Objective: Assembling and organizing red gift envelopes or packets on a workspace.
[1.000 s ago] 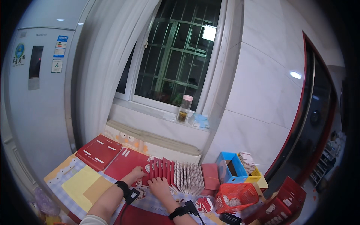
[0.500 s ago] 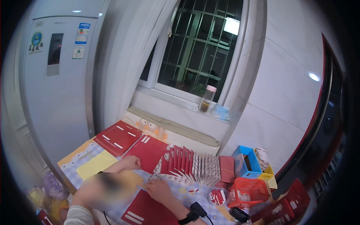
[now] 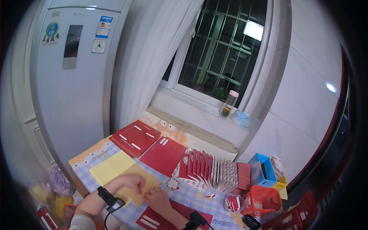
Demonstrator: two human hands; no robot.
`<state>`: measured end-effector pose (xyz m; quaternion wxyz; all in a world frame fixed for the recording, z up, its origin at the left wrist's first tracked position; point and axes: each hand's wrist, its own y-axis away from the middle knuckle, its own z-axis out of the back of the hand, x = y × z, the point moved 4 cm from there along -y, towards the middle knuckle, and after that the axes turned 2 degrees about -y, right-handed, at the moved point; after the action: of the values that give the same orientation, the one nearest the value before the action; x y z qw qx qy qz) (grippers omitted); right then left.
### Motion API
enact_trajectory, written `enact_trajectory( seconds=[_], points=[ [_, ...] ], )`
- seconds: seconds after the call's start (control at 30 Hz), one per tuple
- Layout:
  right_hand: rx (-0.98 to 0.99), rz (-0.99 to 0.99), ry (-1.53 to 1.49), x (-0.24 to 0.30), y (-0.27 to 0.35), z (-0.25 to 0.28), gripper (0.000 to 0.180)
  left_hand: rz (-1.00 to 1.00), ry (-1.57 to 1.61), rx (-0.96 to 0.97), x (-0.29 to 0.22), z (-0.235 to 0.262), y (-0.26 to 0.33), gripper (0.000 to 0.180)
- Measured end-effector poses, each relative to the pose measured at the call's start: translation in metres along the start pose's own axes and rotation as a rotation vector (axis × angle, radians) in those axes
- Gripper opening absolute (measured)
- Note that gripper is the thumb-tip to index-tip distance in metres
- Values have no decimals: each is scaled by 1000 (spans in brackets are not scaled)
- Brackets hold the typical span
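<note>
My left hand (image 3: 131, 183) lies on a yellow paper sheet (image 3: 115, 170) spread on the table, fingers curled at the sheet's near edge. My right hand (image 3: 156, 199) presses on the same sheet's tan-coloured right corner (image 3: 147, 182), next to the left hand. Both wrists carry black bands with cables. A flat red card (image 3: 155, 221) lies just under my right forearm. Whether the fingers pinch the sheet or only rest on it I cannot tell.
Red flat cards (image 3: 135, 137) and another (image 3: 165, 154) lie farther back. A fanned row of red and white folded pieces (image 3: 209, 171) stands mid-table. A red basket (image 3: 262, 200), a blue box (image 3: 262, 171) and a bottle on the windowsill (image 3: 229, 104) are at the right. A tall grey cabinet (image 3: 73, 76) stands left.
Both hands have moved left from the fanned red pieces to the yellow sheet. The view has tilted toward the left side of the table.
</note>
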<state>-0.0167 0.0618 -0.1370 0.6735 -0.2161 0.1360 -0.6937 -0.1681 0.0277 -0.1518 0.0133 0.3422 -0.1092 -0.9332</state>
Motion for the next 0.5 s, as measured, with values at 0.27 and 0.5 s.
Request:
enact_trajectory(
  seconds=[0.27, 0.5],
  points=[
    [57, -74, 9, 5, 3, -16, 10, -26, -113, -9, -4, -2, -6, 38],
    [95, -69, 16, 5, -7, -14, 15, 8, -176, 9, -2, -3, -11, 41]
  ],
)
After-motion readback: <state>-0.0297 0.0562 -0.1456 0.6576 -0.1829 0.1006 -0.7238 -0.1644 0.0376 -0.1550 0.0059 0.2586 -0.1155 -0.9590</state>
